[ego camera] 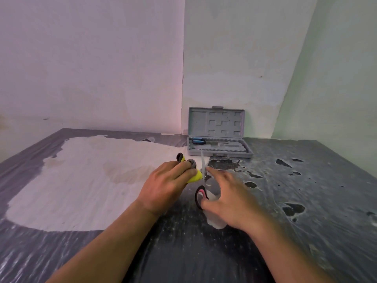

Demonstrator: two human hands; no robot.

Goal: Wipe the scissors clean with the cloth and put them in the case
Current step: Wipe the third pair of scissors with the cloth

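Scissors [201, 193] with black and pink handles lie between my hands, their blades pointing away toward the case. My right hand [230, 199] holds them, thumb in the near handle loop and forefinger stretched along the blades. My left hand [169, 184] grips a yellow and grey cloth [193, 174] pressed against the left side of the blades. The grey plastic case [219, 148] stands open at the back by the wall corner, lid upright. A blue-handled tool [197, 141] lies in its tray.
The table [306, 201] is covered in dark, worn plastic sheeting with a large whitish bare patch [81, 180] on the left. Walls close off the back and right side right behind the case.
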